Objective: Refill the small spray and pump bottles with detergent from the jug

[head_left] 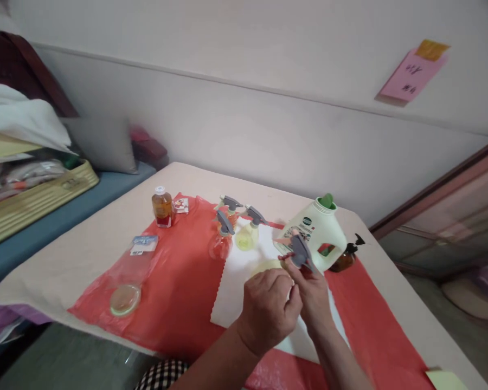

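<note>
My right hand [313, 298] grips a grey spray trigger head [301, 252], its nozzle tilted up and to the left. My left hand [270, 303] is closed in a fist right beside it. A bit of white shows between the two hands, but I cannot make out what the left hand holds. Just behind them stands a large pale green jug [309, 230] with a green cap. To the left are several spray bottles with grey triggers, among them a pink one [220, 245] and a pale yellow one [247, 237]. Under the hands lies a white sheet [233, 292].
Red plastic [179, 292] covers part of the table [203, 179]. A bottle of amber liquid [162, 207], a small packet [144, 245] and a round clear lid or dish [124, 299] are on the left. A brown pump bottle [345, 260] stands behind the jug at right.
</note>
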